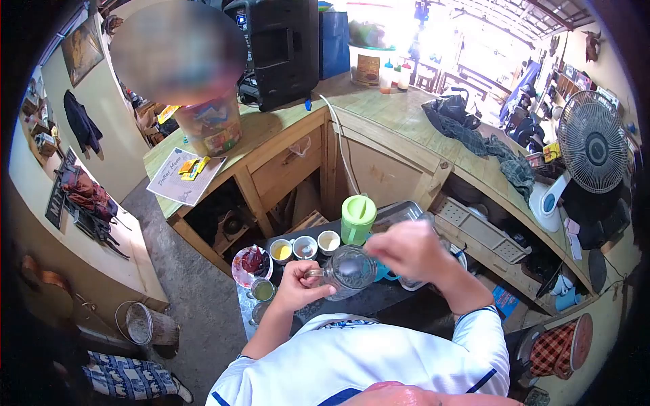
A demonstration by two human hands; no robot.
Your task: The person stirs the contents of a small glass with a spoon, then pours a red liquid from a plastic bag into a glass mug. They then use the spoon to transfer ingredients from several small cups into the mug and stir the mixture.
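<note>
My left hand grips the handle of a clear glass mug with its fingers wrapped round it. Over the mug's right side, my right hand is closed, its fingers pressed together; what they hold, if anything, cannot be made out. Behind the mug stands a green lidded pitcher. Three small cups stand in a row to its left: one with yellow contents, one in the middle and one with pale contents. A glass of green liquid is left of my left hand.
A plate with something dark red lies at the table's left edge. Beyond, a wooden counter carries a black speaker, a plastic tub, a paper menu, bottles and a dark cloth. A fan stands at the right.
</note>
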